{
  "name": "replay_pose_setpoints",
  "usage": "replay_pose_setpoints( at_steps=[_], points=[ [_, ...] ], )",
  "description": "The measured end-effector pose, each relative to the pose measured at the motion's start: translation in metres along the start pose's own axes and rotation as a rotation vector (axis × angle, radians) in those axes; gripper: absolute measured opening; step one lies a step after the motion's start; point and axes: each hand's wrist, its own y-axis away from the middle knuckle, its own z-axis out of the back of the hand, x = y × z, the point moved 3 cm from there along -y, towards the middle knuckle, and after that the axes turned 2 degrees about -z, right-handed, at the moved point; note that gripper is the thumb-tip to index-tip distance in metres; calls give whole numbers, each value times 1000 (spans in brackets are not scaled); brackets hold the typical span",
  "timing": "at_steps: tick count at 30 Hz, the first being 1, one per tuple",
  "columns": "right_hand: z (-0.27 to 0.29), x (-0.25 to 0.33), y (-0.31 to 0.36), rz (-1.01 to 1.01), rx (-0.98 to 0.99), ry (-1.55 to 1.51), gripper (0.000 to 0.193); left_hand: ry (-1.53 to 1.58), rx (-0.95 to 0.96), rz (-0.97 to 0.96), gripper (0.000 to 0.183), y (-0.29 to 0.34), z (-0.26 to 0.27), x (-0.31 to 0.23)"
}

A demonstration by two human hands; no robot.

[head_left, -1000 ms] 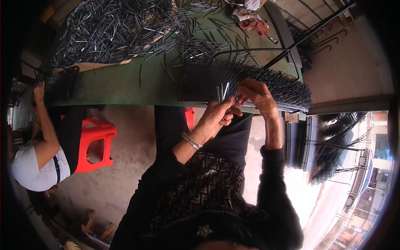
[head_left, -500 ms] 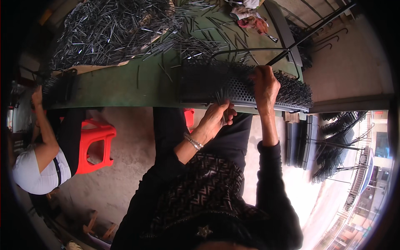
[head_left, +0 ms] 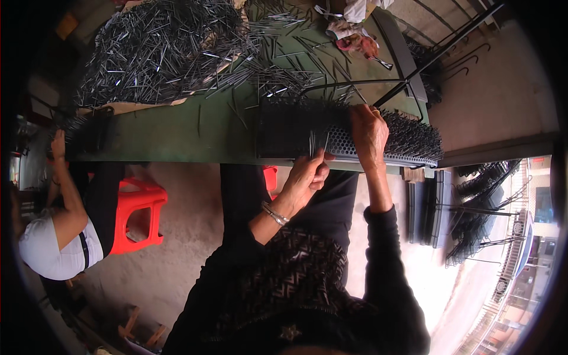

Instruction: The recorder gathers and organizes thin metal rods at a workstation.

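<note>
A dark perforated panel (head_left: 339, 141) with rows of round holes lies along the near edge of the green table. Many thin dark rods (head_left: 413, 131) stand up from its right part. Just in front of the panel, my left hand (head_left: 305, 179) is closed around a few thin rods (head_left: 312, 142), their ends pointing up past the fingertips. My right hand (head_left: 370, 135) reaches over the panel with its fingers pinched together beside the standing rods. Its fingertips hide whatever they grip.
A large heap of loose dark rods (head_left: 160, 53) lies on the table (head_left: 183, 131) at far left, with more scattered rightward. Behind the panel rises a black metal frame (head_left: 438, 53). Crumpled cloths (head_left: 355, 35) lie at the back. A co-worker (head_left: 56, 242) sits left, by a red stool (head_left: 139, 213).
My right hand has shifted a little left and nearer along the panel. The left hand still holds its rods at nearly the same spot. The whole view has tilted slightly.
</note>
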Motion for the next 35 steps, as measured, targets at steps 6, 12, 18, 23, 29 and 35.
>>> replay_pose_setpoints(
  at_steps=[6, 12, 18, 23, 29, 35],
  points=[
    [2, 4, 9, -72, 60, 97, 12, 32, -12, -8, 39, 5, 0, 2],
    [15, 3, 15, -110, 367, -474, 27, -33, -18, -55, 43, 10, -13, -11],
    [18, 14, 31, -358, 636, -932, 27, -129, 4, -79, 42, 11, -19, -14],
    [29, 15, 31, -353, 758, -798, 20, -221, 0, -109, 39, 7, -15, -6],
    [31, 15, 34, -338, 773, -810, 21, -288, -39, -205, 36, 7, -15, -3],
    [25, 9, 43, -399, 716, -907, 21, -353, -23, -213, 35, 10, -20, -5]
  ],
)
